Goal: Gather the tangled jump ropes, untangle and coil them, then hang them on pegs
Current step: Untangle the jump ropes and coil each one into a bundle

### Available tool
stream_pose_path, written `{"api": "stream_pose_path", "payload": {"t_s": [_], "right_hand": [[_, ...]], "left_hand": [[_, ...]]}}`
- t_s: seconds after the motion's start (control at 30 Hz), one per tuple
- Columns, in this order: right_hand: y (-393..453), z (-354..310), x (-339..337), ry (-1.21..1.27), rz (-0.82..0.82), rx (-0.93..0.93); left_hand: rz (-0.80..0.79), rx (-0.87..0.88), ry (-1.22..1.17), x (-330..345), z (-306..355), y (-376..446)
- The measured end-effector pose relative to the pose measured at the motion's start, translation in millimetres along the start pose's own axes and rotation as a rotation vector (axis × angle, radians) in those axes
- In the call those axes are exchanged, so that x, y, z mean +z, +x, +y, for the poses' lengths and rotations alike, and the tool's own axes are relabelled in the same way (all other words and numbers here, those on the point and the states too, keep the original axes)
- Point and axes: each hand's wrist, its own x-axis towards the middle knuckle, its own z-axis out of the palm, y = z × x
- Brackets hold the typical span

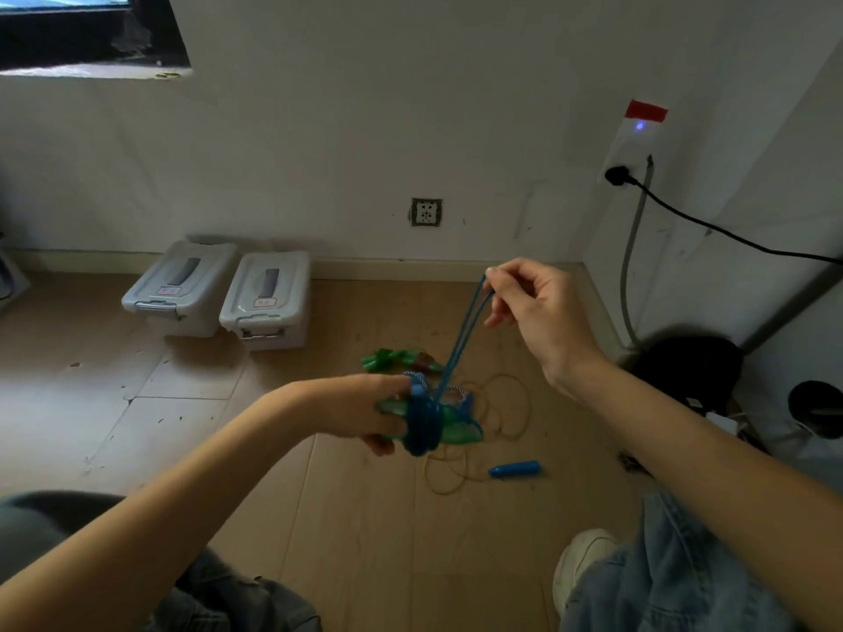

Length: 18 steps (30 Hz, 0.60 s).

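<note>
While left hand (365, 410) grips blue rope coil (424, 424), right hand (536, 312) pinches strand; 2 bins (223, 294) lidded.

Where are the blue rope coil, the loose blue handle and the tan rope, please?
blue rope coil (423, 421): head view, middle of the wound bundle.
loose blue handle (514, 469): head view, mid-barrel.
tan rope (502, 412): head view, floor loops.

Labels on both storage bins (267, 297) seem too blurred to read.

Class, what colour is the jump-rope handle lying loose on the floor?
Blue; the handle shows best in the head view.
</note>
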Motion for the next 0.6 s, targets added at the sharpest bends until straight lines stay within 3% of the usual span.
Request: {"api": "stream_pose_path", "payload": {"t_s": [0.07,0.13,0.23,0.33,0.4,0.5,0.6], "right_hand": [[1,6,-1,-0.053,0.009,0.134],[-1,14,0,-0.026,-0.032,0.317],[-1,10,1,0.289,-0.112,0.493],[7,-6,-5,0.688,-0.082,0.37],[6,-16,-4,0.705,-0.237,0.218],[-1,-20,0,0.525,-0.476,0.077],[-3,-23,2,0.132,-0.448,-0.038]], "left_hand": [[-0.093,0.227,0.01,-2,11,-6],[-0.108,0.395,-0.14,-12,16,-17],[0.054,0.478,-0.696,-27,15,-35],[0.229,0.486,-1.083,-25,9,-25],[0.262,0.397,-1.17,-17,8,-13],[0.265,0.244,-1.175,-9,9,-3],[0.397,0.178,-0.949,-9,11,1]]}}
